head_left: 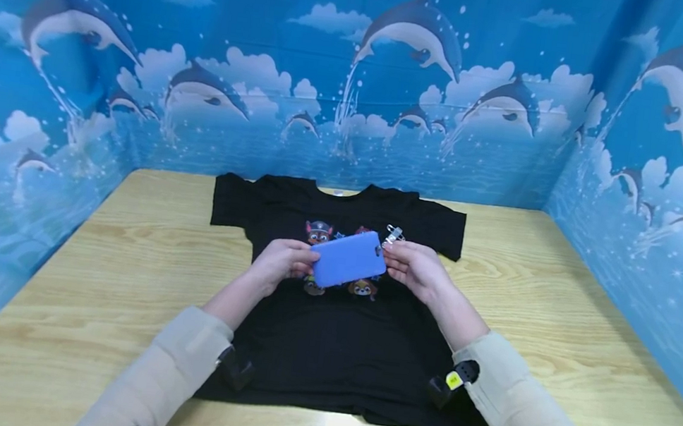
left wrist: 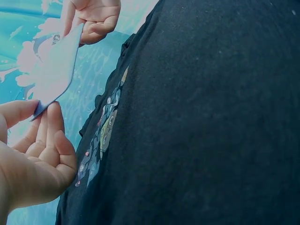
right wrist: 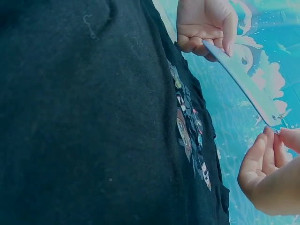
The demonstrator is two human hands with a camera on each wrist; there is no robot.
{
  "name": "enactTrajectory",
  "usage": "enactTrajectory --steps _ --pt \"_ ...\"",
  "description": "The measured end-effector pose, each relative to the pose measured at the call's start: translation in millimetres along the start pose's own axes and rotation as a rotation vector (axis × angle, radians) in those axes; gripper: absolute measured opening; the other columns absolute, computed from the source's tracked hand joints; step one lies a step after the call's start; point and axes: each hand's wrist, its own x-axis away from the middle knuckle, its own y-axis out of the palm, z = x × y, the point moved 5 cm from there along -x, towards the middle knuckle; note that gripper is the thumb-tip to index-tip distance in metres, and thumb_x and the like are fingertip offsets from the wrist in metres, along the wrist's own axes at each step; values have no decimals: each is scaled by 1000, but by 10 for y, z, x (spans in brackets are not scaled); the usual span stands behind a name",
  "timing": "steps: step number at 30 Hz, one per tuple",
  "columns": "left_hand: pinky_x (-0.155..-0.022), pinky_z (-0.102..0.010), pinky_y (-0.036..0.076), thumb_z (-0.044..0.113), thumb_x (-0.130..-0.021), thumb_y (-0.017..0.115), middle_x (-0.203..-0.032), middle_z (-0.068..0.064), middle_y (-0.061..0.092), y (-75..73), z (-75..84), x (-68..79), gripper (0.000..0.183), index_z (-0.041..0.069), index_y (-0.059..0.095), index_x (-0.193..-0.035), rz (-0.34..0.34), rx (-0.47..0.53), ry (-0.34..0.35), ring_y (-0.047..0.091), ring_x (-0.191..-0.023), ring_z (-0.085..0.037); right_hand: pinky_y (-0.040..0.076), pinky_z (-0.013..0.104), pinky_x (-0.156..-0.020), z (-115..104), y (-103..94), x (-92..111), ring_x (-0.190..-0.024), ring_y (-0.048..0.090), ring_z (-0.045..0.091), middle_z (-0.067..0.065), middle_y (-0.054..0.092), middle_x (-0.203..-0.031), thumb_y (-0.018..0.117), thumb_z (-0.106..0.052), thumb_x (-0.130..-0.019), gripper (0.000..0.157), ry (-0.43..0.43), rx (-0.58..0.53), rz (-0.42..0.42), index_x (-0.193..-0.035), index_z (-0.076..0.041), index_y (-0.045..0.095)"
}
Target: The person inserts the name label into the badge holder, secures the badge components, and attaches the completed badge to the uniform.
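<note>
A flat blue card holder point(head_left: 348, 260) with rounded corners and a small slot at its right end is held up over a black T-shirt point(head_left: 337, 354), tilted so that its right end is higher. My left hand point(head_left: 284, 263) pinches its left end between thumb and fingers. At the slotted end, my right hand point(head_left: 418, 268) pinches the small metal clip point(head_left: 394, 234), which sticks out above the fingertips. In the right wrist view the card holder point(right wrist: 248, 89) appears nearly edge-on between both hands. Part of the shirt's cartoon print point(head_left: 363, 288) is hidden behind it.
The T-shirt lies spread flat on a light wood table point(head_left: 136, 273), neck toward the back and hem near the front edge. A blue curtain point(head_left: 261, 33) with dolphins and clouds closes off the back and both sides.
</note>
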Motion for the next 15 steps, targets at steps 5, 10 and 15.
enactTrajectory --steps 5,10,15 --pt "-68 -28 47 12 -86 64 -71 -3 64 35 -34 3 17 -3 62 -95 -46 -32 -20 62 -63 -12 49 23 -65 -29 5 -12 -70 62 9 -1 66 -76 50 -5 -94 18 -8 -15 -13 -82 -11 62" --pt "-68 -28 46 14 -87 64 -73 -4 65 51 -57 10 19 -2 62 -97 -53 -61 -35 62 -64 -13 49 23 -65 -84 20 -9 -70 62 9 -1 65 -75 48 -4 -95 25 -28 -18 -53 -78 -13 64" --pt "-67 -28 44 16 -86 65 -77 -5 66 80 -72 14 19 -1 63 -95 -77 -112 -40 62 -69 -15 49 23 -65 -132 34 -3 -70 62 9 -1 65 -75 49 -4 -95 24 -43 -1 -72 -78 -12 65"
